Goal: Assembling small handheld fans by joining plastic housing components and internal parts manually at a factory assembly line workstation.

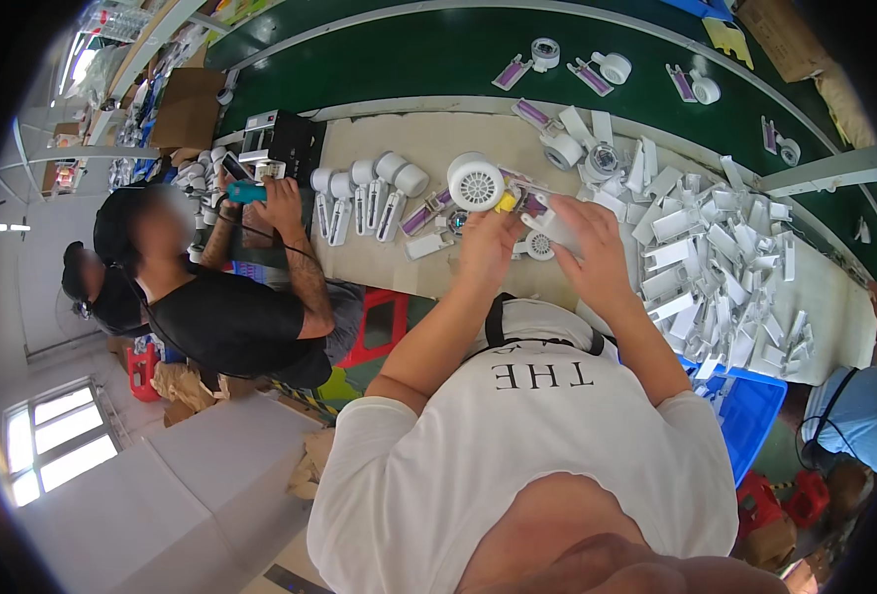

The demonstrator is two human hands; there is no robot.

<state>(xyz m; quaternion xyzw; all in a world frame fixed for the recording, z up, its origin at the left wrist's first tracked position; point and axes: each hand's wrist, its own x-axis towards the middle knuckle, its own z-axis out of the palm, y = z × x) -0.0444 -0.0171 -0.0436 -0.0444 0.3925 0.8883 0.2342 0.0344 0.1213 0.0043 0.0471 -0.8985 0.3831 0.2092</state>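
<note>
Over the cream tabletop, my left hand [488, 246] is closed around an opened white handheld fan [477, 185]. Its round grille faces up, and a yellow part [506, 202] and a purple strip show in the handle beside it. My right hand [597, 241] pinches a white plastic cover [555, 226] against the handle's right side. Whether the cover touches the handle is hard to make out. Another round fan grille [538, 245] lies just below, between my hands. Left of my left hand rest a purple-faced handle [425, 214] and a white handle piece [428, 246].
A heap of white plastic covers [706, 252] spreads over the table at right. Several closed fans [389, 178] stand in a row at left. Beyond runs a green belt [409, 59] carrying opened fans. A co-worker at left holds a teal power tool [246, 192]. A blue bin [752, 421] stands below right.
</note>
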